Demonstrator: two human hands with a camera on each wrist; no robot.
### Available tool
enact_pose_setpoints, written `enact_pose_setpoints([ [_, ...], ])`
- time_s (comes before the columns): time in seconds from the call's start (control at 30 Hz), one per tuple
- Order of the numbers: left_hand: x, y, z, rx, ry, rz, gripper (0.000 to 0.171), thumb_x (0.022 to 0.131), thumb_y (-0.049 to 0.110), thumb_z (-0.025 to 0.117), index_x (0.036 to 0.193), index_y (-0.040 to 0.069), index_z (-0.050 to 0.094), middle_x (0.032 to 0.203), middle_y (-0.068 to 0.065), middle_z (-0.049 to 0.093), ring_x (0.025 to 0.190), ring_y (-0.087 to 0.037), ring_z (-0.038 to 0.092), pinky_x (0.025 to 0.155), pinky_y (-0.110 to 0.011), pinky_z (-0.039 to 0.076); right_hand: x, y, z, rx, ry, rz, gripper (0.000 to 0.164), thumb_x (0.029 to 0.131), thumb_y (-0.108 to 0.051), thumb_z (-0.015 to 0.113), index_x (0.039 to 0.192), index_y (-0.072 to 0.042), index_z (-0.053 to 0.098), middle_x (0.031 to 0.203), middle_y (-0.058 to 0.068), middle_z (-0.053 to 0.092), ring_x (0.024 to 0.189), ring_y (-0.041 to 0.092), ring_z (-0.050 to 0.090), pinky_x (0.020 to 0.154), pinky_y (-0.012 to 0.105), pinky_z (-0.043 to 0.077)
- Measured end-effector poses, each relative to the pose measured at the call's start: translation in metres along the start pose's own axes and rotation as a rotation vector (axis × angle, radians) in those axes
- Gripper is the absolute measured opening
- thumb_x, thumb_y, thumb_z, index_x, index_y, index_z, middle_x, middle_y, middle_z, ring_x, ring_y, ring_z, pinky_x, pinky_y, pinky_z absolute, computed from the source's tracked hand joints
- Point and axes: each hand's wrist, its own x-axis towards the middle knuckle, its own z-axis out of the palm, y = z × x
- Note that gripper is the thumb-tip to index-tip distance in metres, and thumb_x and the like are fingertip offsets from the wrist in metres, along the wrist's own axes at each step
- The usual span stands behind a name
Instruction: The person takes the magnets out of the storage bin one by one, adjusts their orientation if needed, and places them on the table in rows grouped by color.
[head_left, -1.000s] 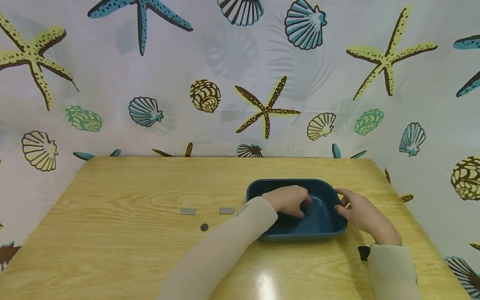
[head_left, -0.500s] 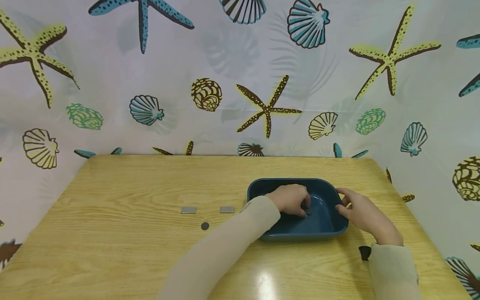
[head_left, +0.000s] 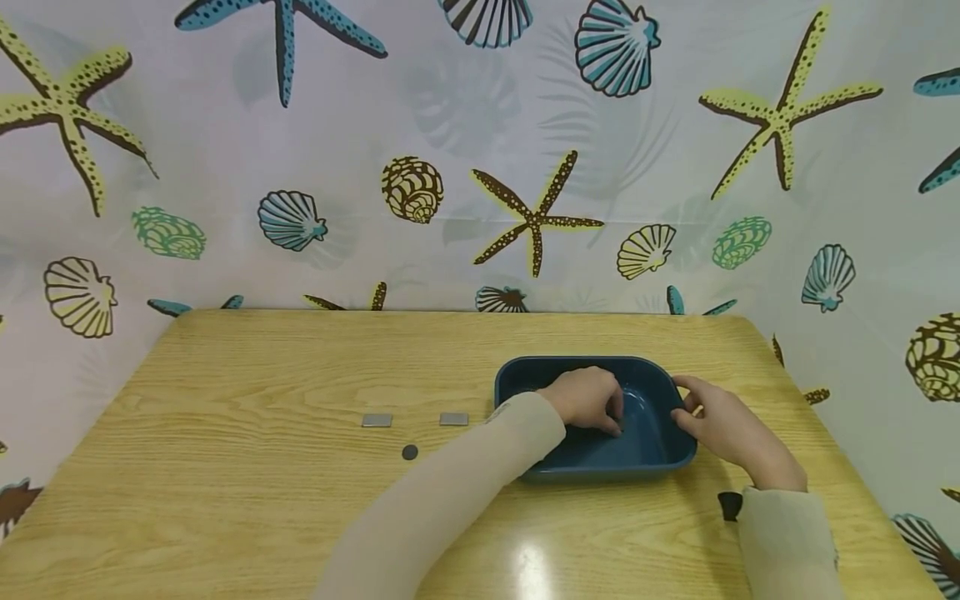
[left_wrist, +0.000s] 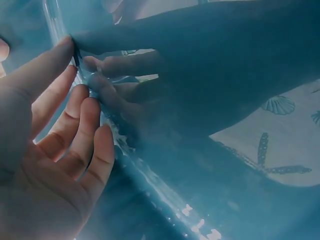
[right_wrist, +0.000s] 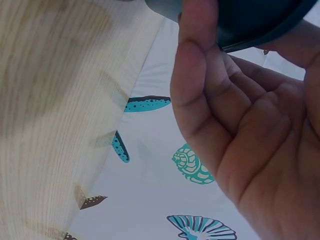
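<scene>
A dark blue rectangular bin [head_left: 645, 437] stands right of the middle of the wooden table. Inside it is my left hand [head_left: 587, 398], with its fingertips down near the bottom. In the left wrist view, thumb and fingertips pinch a thin dark disc [left_wrist: 76, 56], seen edge-on against the glossy bin surface. The fingers mostly hide this disc in the head view. My right hand [head_left: 723, 425] grips the bin's right wall, thumb on one side and fingers on the other. In the right wrist view those fingers curl around the dark rim [right_wrist: 250, 42].
Left of the bin, two small grey rectangular plates [head_left: 377, 421] and a dark round disc [head_left: 409, 452] lie on the wooden table [head_left: 247, 475]. A small black piece [head_left: 729, 506] shows beside the right sleeve. Shell-patterned cloth [head_left: 337, 133] rises behind the table and on both sides.
My left hand has shifted slightly to the right inside the bin, and its fingers have closed over the dark disc. The right hand keeps its hold on the wall.
</scene>
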Motion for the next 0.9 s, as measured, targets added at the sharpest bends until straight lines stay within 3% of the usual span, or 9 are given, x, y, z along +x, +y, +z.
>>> enact_pose_setpoints([
  [0.53, 0.0011, 0.0001, 0.0026, -0.113, -0.006, -0.025, 0.018, 0.086, 0.035, 0.085, 0.094, 0.02, 0.079, 0.093, 0.008, 0.074, 0.075, -0.003, 0.062, 0.069, -0.018, 0.052, -0.0016, -0.0012, -0.0003, -0.004, -0.002, -0.002, 0.059, 0.104, -0.015, 0.058, 0.154, 0.006, 0.036, 0.11, 0.018, 0.065, 0.087, 0.02, 0.063, 0.074, 0.036, 0.052],
  [0.9, 0.0054, 0.0027, 0.0023, -0.097, -0.022, -0.013, 0.012, 0.089, 0.031, 0.083, 0.095, 0.02, 0.08, 0.094, 0.009, 0.074, 0.078, -0.004, 0.063, 0.069, -0.019, 0.052, -0.0017, -0.0005, -0.0005, 0.003, -0.003, 0.001, 0.059, 0.104, -0.016, 0.058, 0.154, 0.006, 0.035, 0.111, 0.018, 0.065, 0.09, 0.021, 0.064, 0.075, 0.037, 0.053],
])
